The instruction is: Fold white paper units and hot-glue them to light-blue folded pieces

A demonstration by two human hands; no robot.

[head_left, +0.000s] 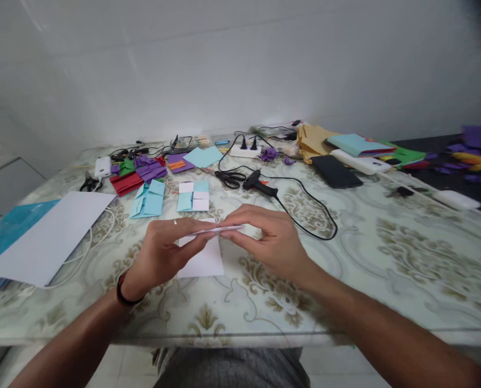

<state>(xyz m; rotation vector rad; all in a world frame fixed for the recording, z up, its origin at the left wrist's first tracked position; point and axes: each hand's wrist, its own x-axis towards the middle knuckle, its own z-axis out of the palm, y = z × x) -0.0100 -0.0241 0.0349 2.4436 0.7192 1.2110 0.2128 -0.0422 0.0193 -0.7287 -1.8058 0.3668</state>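
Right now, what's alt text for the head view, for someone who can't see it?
Both hands pinch a thin pale paper, seen edge-on, above a white sheet on a patterned table. Beyond lie folded blue papers, scissors and a glue gun.

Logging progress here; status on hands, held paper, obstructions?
Left grip and right grip pinching pale paper. Paper nearly edge-on to camera. Nothing evidently in the way; glue gun lies beyond.

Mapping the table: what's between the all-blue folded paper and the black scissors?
Head view: the white-and-blue folded paper, with patterned tabletop showing between it and both the all-blue folded paper and the black scissors.
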